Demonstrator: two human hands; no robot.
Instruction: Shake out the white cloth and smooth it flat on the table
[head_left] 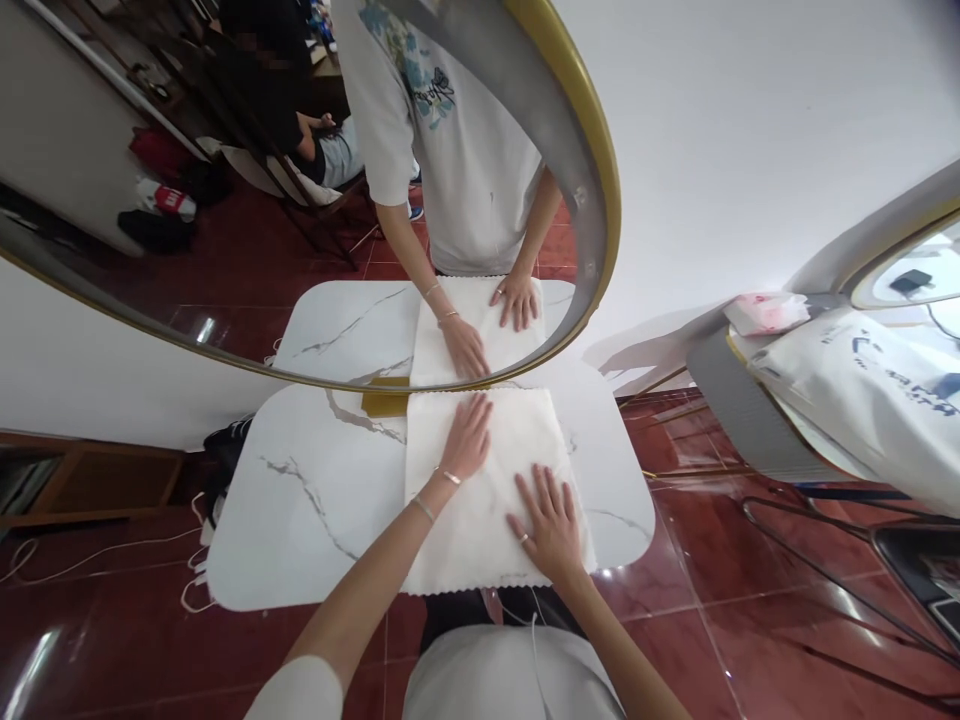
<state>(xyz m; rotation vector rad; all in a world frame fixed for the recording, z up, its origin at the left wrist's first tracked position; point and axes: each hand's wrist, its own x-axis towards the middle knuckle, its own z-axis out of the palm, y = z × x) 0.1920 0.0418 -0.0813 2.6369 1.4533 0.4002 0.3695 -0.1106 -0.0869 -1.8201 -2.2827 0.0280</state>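
Note:
A white cloth [480, 540] with a scalloped edge lies spread on a white marble-patterned table [277, 540], reaching to the table's near edge. My left hand [466, 438], with bracelets at the wrist, rests flat on the cloth's far part, fingers stretched toward the mirror. Nearer and to the right, my right hand [551, 525] lies palm down on the cloth, fingers spread, a ring on one finger. Neither hand grips anything. Faint creases show in the cloth between them.
A big gold-rimmed mirror [611, 200] stands at the table's back edge, reflecting my arms, the cloth and a seated person. To the right, another table [750, 400] bears a white bag [885, 390] and a tissue pack [766, 312]. White cables [112, 548] trail on the red-tiled floor at left.

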